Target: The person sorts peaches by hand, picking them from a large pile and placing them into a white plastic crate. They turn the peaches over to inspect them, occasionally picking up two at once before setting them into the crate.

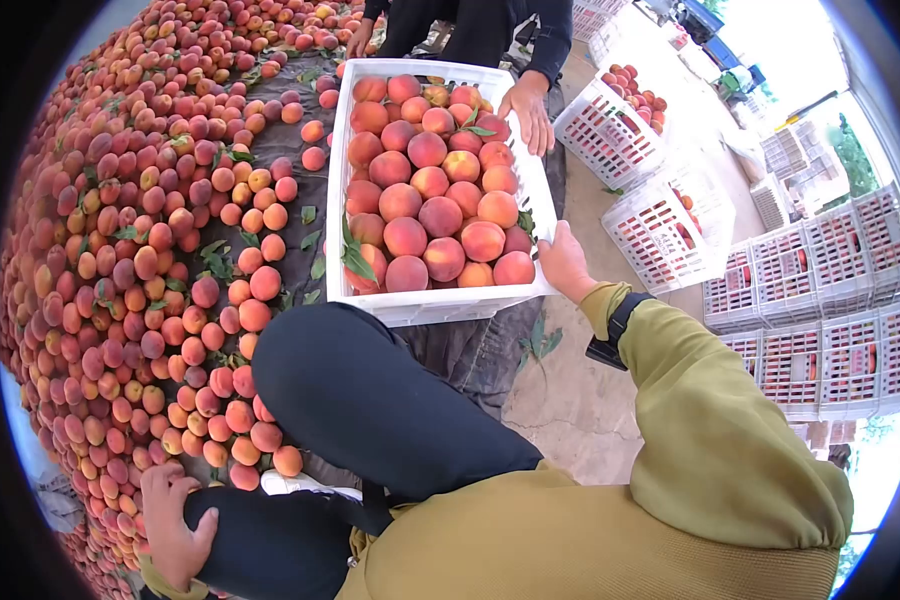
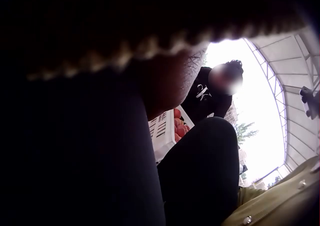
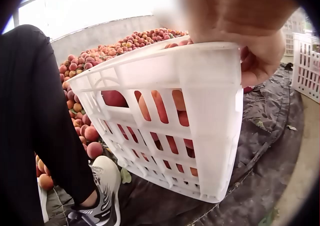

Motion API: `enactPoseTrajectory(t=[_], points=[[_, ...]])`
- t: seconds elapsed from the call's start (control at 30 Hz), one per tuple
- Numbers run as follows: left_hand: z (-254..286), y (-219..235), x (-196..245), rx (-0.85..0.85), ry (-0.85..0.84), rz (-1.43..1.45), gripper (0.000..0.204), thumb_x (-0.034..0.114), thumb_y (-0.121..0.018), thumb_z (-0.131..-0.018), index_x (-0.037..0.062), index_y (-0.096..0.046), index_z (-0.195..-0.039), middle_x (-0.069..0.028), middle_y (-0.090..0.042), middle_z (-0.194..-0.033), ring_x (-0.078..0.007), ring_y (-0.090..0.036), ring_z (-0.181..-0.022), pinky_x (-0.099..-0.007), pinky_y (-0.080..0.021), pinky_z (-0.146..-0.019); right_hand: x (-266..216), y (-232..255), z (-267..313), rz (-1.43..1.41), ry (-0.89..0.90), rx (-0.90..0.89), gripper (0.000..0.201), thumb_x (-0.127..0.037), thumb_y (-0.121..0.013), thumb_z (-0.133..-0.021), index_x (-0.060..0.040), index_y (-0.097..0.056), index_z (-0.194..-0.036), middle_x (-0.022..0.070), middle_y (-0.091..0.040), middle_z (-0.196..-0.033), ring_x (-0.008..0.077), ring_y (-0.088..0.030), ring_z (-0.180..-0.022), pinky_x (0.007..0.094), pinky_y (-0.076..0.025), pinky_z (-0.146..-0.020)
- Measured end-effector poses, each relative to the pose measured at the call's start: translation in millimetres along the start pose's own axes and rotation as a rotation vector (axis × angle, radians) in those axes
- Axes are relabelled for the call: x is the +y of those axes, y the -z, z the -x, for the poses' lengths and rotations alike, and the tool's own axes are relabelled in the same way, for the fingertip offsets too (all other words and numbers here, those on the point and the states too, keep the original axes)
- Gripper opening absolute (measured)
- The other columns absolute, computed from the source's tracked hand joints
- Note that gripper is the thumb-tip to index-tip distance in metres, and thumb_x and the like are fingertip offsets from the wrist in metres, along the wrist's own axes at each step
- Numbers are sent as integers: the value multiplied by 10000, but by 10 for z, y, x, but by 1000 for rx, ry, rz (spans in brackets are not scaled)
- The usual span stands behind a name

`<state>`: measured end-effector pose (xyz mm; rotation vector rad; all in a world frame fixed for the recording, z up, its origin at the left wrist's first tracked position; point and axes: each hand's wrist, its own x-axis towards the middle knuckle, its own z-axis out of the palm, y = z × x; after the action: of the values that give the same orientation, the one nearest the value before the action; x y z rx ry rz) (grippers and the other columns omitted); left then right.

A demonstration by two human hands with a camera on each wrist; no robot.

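Observation:
A white slotted plastic crate [image 1: 440,300] full of peaches [image 1: 427,150] stands in front of the person in the head view, with a few green leaves among the fruit. My right hand [image 1: 564,262] grips the crate's near right corner. The right wrist view shows this hand [image 3: 250,41] over the rim, its fingers curled around the corner. Lower left in the head view, my left hand [image 1: 175,525] rests on the dark-trousered leg, fingers relaxed and holding nothing. Another person's hand [image 1: 530,108] lies on the crate's right rim near the far end.
A large heap of loose peaches [image 1: 120,330] covers the left side on dark sheeting [image 1: 460,360]. To the right stand white crates [image 1: 610,135] holding peaches, and further stacked crates [image 1: 810,300]. The person's shoe [image 3: 106,186] is close beside the crate.

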<state>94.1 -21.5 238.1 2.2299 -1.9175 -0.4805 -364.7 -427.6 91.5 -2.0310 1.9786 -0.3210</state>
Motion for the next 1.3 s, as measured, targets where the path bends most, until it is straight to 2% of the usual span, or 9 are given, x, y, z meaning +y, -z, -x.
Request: enactPoseTrajectory(t=[0.1,0.17,0.53,0.6,0.77,0.97,1.1,1.27,1.3], points=[[-115,45,34,-102,66,82,317,108,-591,-632,12,-514,-925,-188,-480,-1048,-377,-445,-1015,-446,-365,-894,8,30,77,41,-11,-10,310,-235,-534,-855,-24,-374,-1017,282,-589,-921,467,-557,-889,515,-427,-771],[-302,128,-48,-141,20,43,264,119,-629,-795,-8,-588,-1023,-224,-542,-1087,-400,-502,-1017,-460,-401,-905,-88,105,111,86,-94,-44,318,-248,-542,-857,-28,-375,-1016,279,-589,-921,463,-555,-898,510,-425,-775],[-473,214,-481,-475,115,49,421,160,-624,-774,50,-561,-1175,-176,-547,-1166,-374,-493,-1090,-464,-370,-958,-262,202,171,166,-238,-167,530,-271,-531,-888,67,-325,-1241,325,-572,-942,473,-551,-900,493,-435,-779],[-433,160,-407,-333,46,273,300,80,-536,-635,3,-517,-925,-197,-484,-1024,-382,-458,-988,-461,-369,-881,-247,195,174,160,-264,-191,521,-268,-529,-888,58,-324,-1237,319,-577,-921,472,-556,-878,496,-439,-760],[-395,222,-106,-461,57,366,329,49,-499,-629,-1,-528,-953,-203,-486,-1012,-394,-463,-969,-480,-374,-874,-219,143,193,117,-250,-172,413,-268,-534,-878,-2,-370,-1148,274,-605,-841,461,-581,-780,514,-451,-684],[-403,-181,566,-471,89,162,473,6,-535,-641,-19,-463,-1108,-217,-484,-1092,-422,-449,-1046,-500,-362,-926,-352,181,193,67,-295,-164,315,-254,-544,-869,-30,-407,-1044,229,-620,-826,427,-594,-761,496,-467,-662],[-1689,-429,1583,-126,38,389,525,-14,-586,-646,-17,-451,-1154,-208,-487,-1127,-402,-450,-1076,-481,-358,-953,-283,127,196,-21,-256,-132,265,-216,-556,-842,-48,-418,-994,205,-624,-827,413,-601,-758,486,-471,-653],[-2745,-1044,2400,-203,-178,354,478,-4,-610,-652,4,-470,-1108,-183,-496,-1121,-350,-482,-1063,-425,-410,-908,-279,178,175,-117,-266,-215,247,-215,-545,-858,-48,-412,-982,204,-615,-807,427,-591,-755,496,-466,-646],[-2789,-1214,2441,-361,-217,237,417,18,-612,-665,19,-490,-1064,-168,-520,-1075,-340,-508,-1024,-419,-428,-868,-284,178,156,-130,-253,-227,247,-215,-545,-858,-48,-412,-982,204,-615,-807,427,-591,-755,496,-466,-646]])
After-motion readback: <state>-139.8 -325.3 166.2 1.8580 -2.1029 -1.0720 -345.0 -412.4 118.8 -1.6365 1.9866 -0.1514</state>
